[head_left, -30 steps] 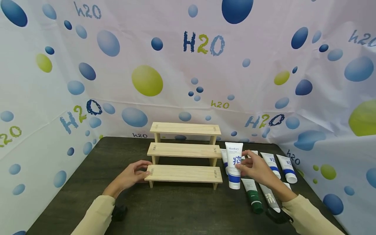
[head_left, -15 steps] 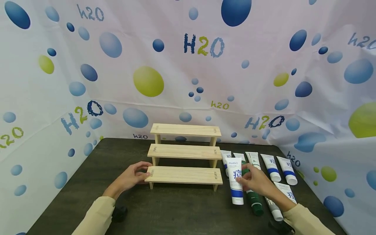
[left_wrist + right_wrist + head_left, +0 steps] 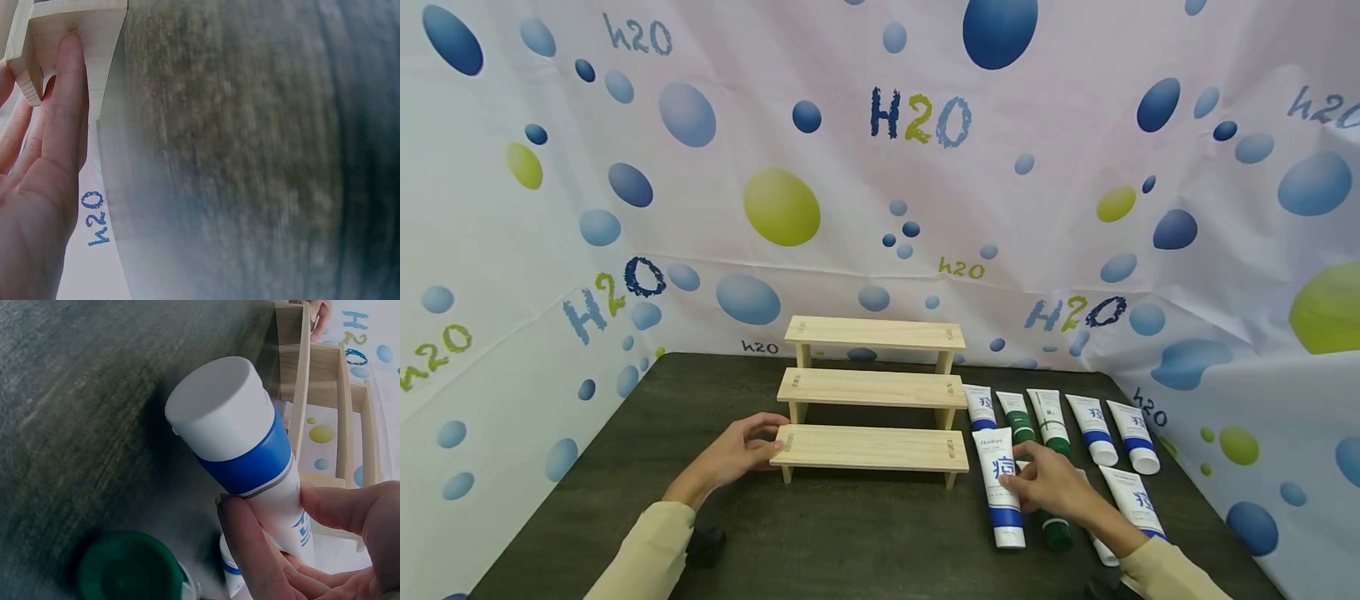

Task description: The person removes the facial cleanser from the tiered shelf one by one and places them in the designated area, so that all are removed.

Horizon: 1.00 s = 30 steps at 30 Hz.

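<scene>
My right hand (image 3: 1049,481) pinches a white squeeze tube (image 3: 1000,479) with a blue band and white cap between thumb and fingers. Cap end nearest me, the tube is right of the three-step wooden display stand (image 3: 865,450); the right wrist view shows its cap (image 3: 212,406) close over the dark table. At the stand's left side, my left hand (image 3: 737,450) holds the end of the lowest step, one finger (image 3: 65,94) lying against the wood underneath. Partly hidden behind my right hand lies a green-capped tube (image 3: 1057,532).
Right of the stand, several tubes lie in rows, among them a white-and-green tube (image 3: 1048,421), a blue-banded tube (image 3: 1092,429) and another white tube (image 3: 1133,500). A printed curtain (image 3: 880,208) encloses the back and sides of the dark table (image 3: 850,542).
My right hand has lowered the white tube and brought it towards me, uncovering the back-row tubes. My left hand has stayed on the stand. The head view has shifted slightly.
</scene>
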Each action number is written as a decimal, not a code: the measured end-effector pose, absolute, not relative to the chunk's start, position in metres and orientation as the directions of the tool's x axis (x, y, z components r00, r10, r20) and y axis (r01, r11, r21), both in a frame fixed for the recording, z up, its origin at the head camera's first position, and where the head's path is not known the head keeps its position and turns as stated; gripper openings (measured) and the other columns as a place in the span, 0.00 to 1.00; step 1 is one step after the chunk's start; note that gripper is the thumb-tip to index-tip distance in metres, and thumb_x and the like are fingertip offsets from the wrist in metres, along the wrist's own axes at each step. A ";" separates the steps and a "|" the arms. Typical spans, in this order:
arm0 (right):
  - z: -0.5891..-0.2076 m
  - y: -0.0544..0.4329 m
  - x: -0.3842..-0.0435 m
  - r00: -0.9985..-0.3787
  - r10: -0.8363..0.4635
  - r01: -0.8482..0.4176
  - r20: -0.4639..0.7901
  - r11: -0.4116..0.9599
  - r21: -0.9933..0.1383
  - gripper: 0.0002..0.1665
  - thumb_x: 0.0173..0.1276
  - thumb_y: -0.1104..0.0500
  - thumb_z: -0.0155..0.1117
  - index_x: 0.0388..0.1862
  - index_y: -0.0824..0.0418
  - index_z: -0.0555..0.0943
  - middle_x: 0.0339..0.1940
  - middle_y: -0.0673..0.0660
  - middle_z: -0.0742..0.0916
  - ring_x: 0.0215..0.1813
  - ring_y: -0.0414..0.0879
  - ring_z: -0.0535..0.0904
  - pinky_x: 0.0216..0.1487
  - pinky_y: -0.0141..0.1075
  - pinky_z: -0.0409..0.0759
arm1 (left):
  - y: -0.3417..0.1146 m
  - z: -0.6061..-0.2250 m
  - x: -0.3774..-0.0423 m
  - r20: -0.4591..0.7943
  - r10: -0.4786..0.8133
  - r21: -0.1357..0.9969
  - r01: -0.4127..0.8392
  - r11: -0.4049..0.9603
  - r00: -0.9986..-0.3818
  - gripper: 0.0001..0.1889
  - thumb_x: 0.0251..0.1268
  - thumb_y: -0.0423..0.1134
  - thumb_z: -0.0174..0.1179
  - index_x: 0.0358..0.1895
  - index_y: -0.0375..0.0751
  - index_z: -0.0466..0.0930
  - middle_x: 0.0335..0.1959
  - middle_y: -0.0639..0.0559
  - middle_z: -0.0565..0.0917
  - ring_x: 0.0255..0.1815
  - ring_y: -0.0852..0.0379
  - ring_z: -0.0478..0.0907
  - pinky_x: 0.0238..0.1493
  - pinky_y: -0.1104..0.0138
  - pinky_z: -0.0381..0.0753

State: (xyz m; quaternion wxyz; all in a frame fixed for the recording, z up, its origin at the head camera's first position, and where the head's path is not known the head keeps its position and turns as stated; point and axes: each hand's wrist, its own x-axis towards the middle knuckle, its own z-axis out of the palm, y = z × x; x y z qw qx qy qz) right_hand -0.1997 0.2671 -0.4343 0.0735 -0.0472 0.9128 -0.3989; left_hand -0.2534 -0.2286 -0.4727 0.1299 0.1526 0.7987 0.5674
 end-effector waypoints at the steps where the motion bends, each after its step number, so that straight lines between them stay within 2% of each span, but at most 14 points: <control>1: -0.435 0.267 -0.200 -0.985 -0.143 -0.022 -0.102 0.680 -0.733 0.37 0.69 0.57 0.73 0.66 0.77 0.70 0.30 0.57 0.89 0.26 0.51 0.89 0.31 0.44 0.89 | -0.228 -0.473 -0.254 -0.033 0.391 0.946 0.097 0.310 -0.920 0.30 0.76 0.41 0.62 0.73 0.30 0.66 0.69 0.25 0.68 0.57 0.47 0.84 0.49 0.61 0.89; 8: -0.442 0.266 -0.202 -0.983 -0.137 -0.013 -0.119 0.707 -0.707 0.36 0.69 0.59 0.72 0.66 0.78 0.70 0.26 0.56 0.89 0.24 0.50 0.88 0.28 0.42 0.88 | -0.226 -0.473 -0.254 -0.037 0.379 0.949 0.086 0.304 -0.925 0.30 0.75 0.40 0.63 0.73 0.30 0.66 0.70 0.24 0.67 0.57 0.46 0.84 0.50 0.59 0.90; 16: -0.451 0.264 -0.204 -0.979 -0.122 0.028 -0.165 0.714 -0.700 0.33 0.69 0.61 0.71 0.65 0.80 0.71 0.25 0.58 0.88 0.23 0.52 0.88 0.26 0.42 0.88 | -0.227 -0.473 -0.252 0.002 0.438 0.958 0.127 0.256 -0.899 0.30 0.77 0.38 0.61 0.73 0.26 0.63 0.69 0.22 0.66 0.57 0.46 0.84 0.51 0.58 0.90; 22: -0.447 0.263 -0.206 -0.973 -0.108 0.067 -0.204 0.713 -0.698 0.33 0.71 0.62 0.69 0.67 0.81 0.70 0.27 0.59 0.89 0.24 0.52 0.88 0.27 0.43 0.88 | -0.228 -0.472 -0.254 0.022 0.442 0.950 0.156 0.269 -0.897 0.30 0.77 0.39 0.61 0.73 0.26 0.64 0.69 0.22 0.66 0.58 0.44 0.83 0.49 0.62 0.89; 30: -0.440 0.268 -0.207 -0.952 -0.148 0.101 -0.268 0.677 -0.729 0.36 0.72 0.62 0.67 0.67 0.85 0.66 0.33 0.63 0.87 0.23 0.52 0.88 0.26 0.42 0.88 | -0.225 -0.470 -0.254 0.010 0.435 0.952 0.141 0.270 -0.900 0.29 0.77 0.38 0.61 0.73 0.27 0.64 0.68 0.22 0.66 0.58 0.44 0.84 0.50 0.58 0.90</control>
